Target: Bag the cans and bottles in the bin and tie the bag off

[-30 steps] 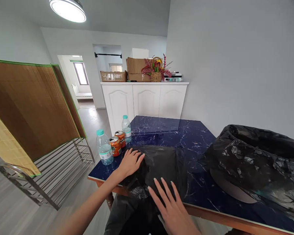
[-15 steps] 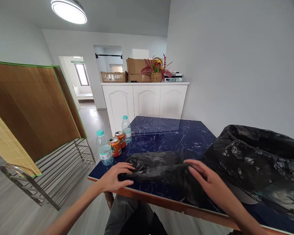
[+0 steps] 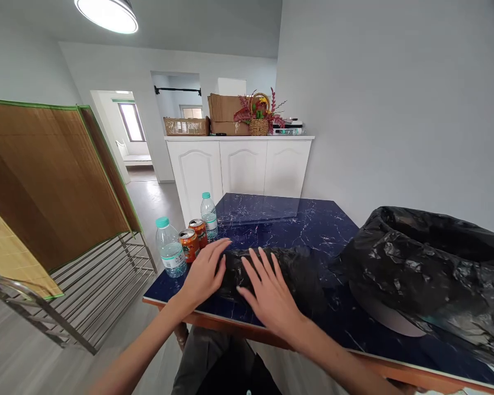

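Note:
A black plastic bag (image 3: 300,274) lies flattened and folded on the dark blue marbled table (image 3: 267,211). My right hand (image 3: 267,293) rests on the bag with its fingers spread. At the bag's left end is my left hand (image 3: 206,274), fingers stretched out and thumb apart. Close beyond that hand stand two orange drink cans (image 3: 189,245) and a water bottle (image 3: 172,249) with a turquoise cap. Another such bottle (image 3: 209,215) stands behind the cans.
To the right stands a bin (image 3: 385,310) lined with a black bag (image 3: 420,269). A metal rack (image 3: 119,285) with a brown mat (image 3: 53,181) over it stands left of the table. Beyond the table, a white cabinet (image 3: 242,170) carries cardboard boxes (image 3: 226,112) and a flower basket (image 3: 258,126).
My right hand has moved left from the bag's right edge onto its middle and flattened out. My left hand has shifted slightly up and right. The bag's near part now lies folded over.

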The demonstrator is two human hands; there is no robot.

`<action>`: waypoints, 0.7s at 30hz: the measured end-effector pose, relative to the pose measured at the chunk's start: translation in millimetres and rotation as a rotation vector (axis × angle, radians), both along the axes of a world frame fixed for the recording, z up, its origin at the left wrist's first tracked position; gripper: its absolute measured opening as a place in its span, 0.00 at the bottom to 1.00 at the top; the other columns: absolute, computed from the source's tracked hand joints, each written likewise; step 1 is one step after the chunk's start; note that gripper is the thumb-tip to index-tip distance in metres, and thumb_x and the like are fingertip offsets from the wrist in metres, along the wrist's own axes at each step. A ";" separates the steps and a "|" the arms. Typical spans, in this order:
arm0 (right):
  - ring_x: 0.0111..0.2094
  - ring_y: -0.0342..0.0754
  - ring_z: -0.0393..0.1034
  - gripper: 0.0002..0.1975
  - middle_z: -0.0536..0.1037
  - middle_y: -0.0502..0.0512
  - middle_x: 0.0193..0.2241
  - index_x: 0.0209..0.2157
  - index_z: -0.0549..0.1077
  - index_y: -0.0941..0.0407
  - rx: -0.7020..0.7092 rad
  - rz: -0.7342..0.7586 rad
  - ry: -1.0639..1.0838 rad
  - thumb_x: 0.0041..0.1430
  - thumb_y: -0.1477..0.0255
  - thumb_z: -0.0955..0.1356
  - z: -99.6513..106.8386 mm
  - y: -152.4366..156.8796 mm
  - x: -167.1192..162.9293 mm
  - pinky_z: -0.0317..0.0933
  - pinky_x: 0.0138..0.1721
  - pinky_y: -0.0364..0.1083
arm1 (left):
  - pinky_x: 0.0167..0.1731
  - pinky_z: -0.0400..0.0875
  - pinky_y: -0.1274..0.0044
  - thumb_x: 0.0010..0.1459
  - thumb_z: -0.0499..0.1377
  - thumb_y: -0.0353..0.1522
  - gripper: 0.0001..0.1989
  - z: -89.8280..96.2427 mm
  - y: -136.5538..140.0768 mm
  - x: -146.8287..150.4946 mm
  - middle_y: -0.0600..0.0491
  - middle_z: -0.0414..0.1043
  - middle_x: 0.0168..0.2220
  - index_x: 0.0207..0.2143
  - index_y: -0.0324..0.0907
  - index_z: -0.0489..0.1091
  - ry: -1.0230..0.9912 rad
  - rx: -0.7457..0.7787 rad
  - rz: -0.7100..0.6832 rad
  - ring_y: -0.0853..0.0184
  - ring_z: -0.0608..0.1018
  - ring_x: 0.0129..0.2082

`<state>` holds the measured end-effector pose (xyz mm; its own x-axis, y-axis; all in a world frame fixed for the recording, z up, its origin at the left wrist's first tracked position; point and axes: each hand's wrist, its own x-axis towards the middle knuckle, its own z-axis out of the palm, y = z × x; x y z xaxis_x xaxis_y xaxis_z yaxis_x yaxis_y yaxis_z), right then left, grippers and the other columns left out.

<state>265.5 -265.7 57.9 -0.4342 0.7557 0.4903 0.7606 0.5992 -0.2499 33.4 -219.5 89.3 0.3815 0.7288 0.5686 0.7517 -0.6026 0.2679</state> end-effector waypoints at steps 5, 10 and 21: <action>0.79 0.62 0.37 0.35 0.46 0.66 0.78 0.76 0.55 0.60 -0.196 -0.068 -0.010 0.79 0.54 0.55 -28.5 63.7 12.6 0.45 0.75 0.64 | 0.74 0.58 0.60 0.79 0.48 0.39 0.26 -11.0 4.8 -9.5 0.51 0.62 0.74 0.75 0.52 0.56 0.337 -0.204 -0.299 0.57 0.64 0.74; 0.77 0.62 0.45 0.37 0.54 0.69 0.76 0.74 0.60 0.60 -0.254 -0.127 -0.003 0.78 0.50 0.53 -53.6 101.3 47.8 0.46 0.74 0.63 | 0.75 0.51 0.55 0.79 0.46 0.42 0.27 -40.2 24.4 -38.4 0.52 0.53 0.77 0.76 0.52 0.55 0.394 -0.305 -0.229 0.54 0.53 0.78; 0.76 0.62 0.49 0.37 0.55 0.73 0.75 0.73 0.61 0.65 -0.231 -0.249 0.091 0.78 0.53 0.50 -31.2 89.5 87.3 0.44 0.74 0.65 | 0.71 0.62 0.56 0.63 0.66 0.53 0.52 -31.2 -20.7 -84.5 0.47 0.55 0.76 0.79 0.55 0.41 0.354 -0.286 -0.207 0.46 0.62 0.74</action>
